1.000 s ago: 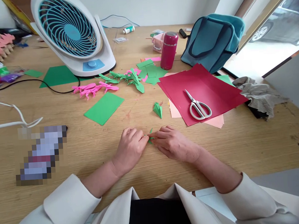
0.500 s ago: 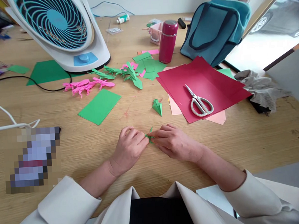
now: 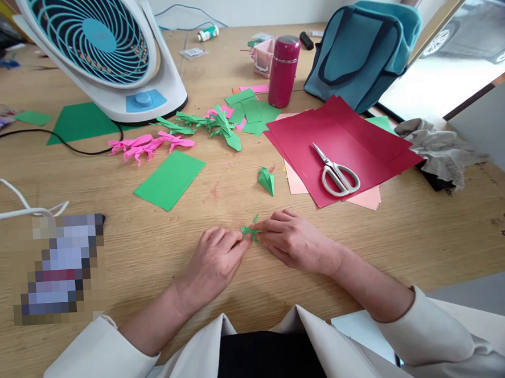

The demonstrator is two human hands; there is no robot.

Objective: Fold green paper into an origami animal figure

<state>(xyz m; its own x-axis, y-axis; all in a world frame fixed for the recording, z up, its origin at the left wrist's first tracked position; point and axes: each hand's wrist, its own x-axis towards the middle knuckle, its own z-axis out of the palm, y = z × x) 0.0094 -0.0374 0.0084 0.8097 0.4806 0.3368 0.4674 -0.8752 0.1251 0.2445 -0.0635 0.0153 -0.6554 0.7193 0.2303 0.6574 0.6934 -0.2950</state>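
A small folded green paper figure [image 3: 250, 231] with thin points sits between my hands, just above the table. My right hand [image 3: 299, 240] pinches its right side, the fingers partly covering it. From the left, my left hand [image 3: 217, 262] has its thumb and fingertips drawn together at the figure's lower left edge. Just beyond my hands lies another folded green paper piece [image 3: 266, 181], pointed at its near end. A flat green paper sheet [image 3: 169, 180] rests farther left.
Pink paper figures [image 3: 147, 145] and green paper figures [image 3: 220, 125] lie in a row at the back. White-handled scissors [image 3: 339, 175] rest on red paper [image 3: 360, 131] at right. A fan [image 3: 114, 100], a flask [image 3: 284, 73], a blue bag [image 3: 359, 54] and a blurred-out phone [image 3: 63, 266] surround the workspace.
My left hand has shifted slightly left and down, showing more of the green figure's left end. The right hand stays nearly still on the figure.
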